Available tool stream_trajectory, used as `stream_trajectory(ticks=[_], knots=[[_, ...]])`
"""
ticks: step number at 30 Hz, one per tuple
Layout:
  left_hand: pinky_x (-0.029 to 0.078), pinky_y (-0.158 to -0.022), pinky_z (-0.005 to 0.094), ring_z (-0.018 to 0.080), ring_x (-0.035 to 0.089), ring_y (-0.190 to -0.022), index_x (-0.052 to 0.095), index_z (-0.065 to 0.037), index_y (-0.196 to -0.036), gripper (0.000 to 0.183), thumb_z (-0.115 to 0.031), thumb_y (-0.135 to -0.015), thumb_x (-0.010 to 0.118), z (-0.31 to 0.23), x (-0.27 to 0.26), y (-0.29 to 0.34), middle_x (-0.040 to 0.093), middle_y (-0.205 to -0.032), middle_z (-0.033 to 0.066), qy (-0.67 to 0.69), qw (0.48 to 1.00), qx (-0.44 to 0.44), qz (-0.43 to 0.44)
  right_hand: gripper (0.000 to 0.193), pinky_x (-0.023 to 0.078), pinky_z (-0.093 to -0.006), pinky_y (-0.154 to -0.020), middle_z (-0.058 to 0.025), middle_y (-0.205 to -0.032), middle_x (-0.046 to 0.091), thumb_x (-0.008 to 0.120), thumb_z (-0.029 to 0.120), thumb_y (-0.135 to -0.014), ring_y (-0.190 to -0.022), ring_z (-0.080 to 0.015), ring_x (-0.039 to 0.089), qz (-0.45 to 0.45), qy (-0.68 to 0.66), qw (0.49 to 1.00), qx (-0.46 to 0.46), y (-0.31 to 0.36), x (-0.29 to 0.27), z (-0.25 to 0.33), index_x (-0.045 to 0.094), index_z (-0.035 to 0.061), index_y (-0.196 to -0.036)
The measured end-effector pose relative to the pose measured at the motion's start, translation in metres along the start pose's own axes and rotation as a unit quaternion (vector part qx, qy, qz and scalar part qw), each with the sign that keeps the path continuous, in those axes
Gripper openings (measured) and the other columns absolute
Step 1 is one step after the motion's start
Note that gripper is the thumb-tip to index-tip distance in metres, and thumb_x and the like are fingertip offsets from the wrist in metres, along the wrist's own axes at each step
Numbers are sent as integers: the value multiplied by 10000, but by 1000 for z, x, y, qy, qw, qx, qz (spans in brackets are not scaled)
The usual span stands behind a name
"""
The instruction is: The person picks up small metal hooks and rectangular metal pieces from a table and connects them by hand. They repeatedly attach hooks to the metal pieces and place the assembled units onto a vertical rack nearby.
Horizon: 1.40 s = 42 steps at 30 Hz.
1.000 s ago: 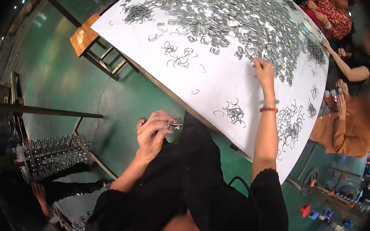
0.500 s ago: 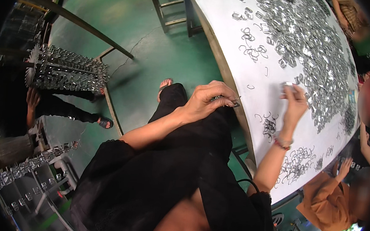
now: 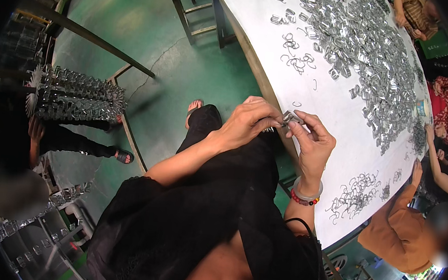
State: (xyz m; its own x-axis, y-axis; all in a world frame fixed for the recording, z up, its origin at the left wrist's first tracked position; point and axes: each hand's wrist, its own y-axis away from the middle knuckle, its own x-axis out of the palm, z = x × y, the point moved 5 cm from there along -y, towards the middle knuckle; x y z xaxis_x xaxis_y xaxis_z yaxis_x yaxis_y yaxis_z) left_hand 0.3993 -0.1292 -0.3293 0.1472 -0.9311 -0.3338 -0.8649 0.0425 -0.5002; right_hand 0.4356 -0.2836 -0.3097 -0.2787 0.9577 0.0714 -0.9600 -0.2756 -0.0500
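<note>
A: Head view. Where's the part?
B: Square metal buckle [image 3: 292, 115], up between both hands at the desk's near edge. Looks lifted clear of the desk [image 3: 335, 150] itself.
A: Hands?
B: Right hand [image 3: 314, 137] has the buckle pinched, thumb against fingers. Left hand [image 3: 252, 120] is curled closed on small metal bits [image 3: 269, 129]; fingers hide their shape. Tips of both nearly meet at the buckle. Can't tell if the left grips it too.
A: Rest of the desk?
B: Big buckle heap [image 3: 372, 62] on the far side, loose wire hooks [image 3: 356, 197] nearer the person's right, another hook cluster [image 3: 301, 62] further up.
A: How would it handle?
B: Light and stiff, I'd guess. Shiny faces, so probably slick; not fragile. Thin wire might spring or snag.
A: Where to hold?
B: Opposite outer edges, thumb against two fingers, opening left free. Flat-face pinch could let it twist. Keep fingertips off wire ends.
</note>
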Motion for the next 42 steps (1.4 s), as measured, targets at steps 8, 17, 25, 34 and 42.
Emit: stream_trajectory(ticks=[8,17,25,34,42], knots=[[487,-838,332,204,628,-959,639,-12,-1007,201,-77,-818,658,52,-6,-3,664,-1042,107,134,973,-152,-113,146,555,-250,-676,-137,-885,638,643,-107,-795,-743,-197,671,5,-140,990,28,-3,3,-25,653,-94,-940],[472,-745,464,382,575,-861,644,-22,-896,172,-179,-864,581,175,26,-114,603,-899,202,-333,939,-63,67,178,561,-225,-634,-84,-864,627,619,-123,-799,-743,-158,673,100,-83,992,4,2,14,-27,674,-39,-946],[502,-786,370,309,635,-852,600,-23,-968,133,-37,-846,552,106,100,-95,647,-906,162,-120,972,-12,203,149,563,-233,-657,-96,-856,616,622,-122,-800,-746,-168,666,85,-102,991,-5,25,9,-12,665,-64,-930],[503,-795,373,304,640,-857,683,-68,-962,191,-175,-817,620,64,155,-93,676,-956,130,-80,946,-3,314,157,569,-253,-673,-108,-847,606,618,-146,-789,-742,-175,658,73,-112,991,8,42,3,1,665,-69,-918],[507,-673,423,326,638,-761,701,-54,-804,132,-178,-770,670,156,78,-162,661,-763,148,-382,910,-77,138,171,561,-223,-682,-76,-855,625,627,-101,-802,-749,-141,665,94,-134,986,19,33,7,-12,678,-25,-946]])
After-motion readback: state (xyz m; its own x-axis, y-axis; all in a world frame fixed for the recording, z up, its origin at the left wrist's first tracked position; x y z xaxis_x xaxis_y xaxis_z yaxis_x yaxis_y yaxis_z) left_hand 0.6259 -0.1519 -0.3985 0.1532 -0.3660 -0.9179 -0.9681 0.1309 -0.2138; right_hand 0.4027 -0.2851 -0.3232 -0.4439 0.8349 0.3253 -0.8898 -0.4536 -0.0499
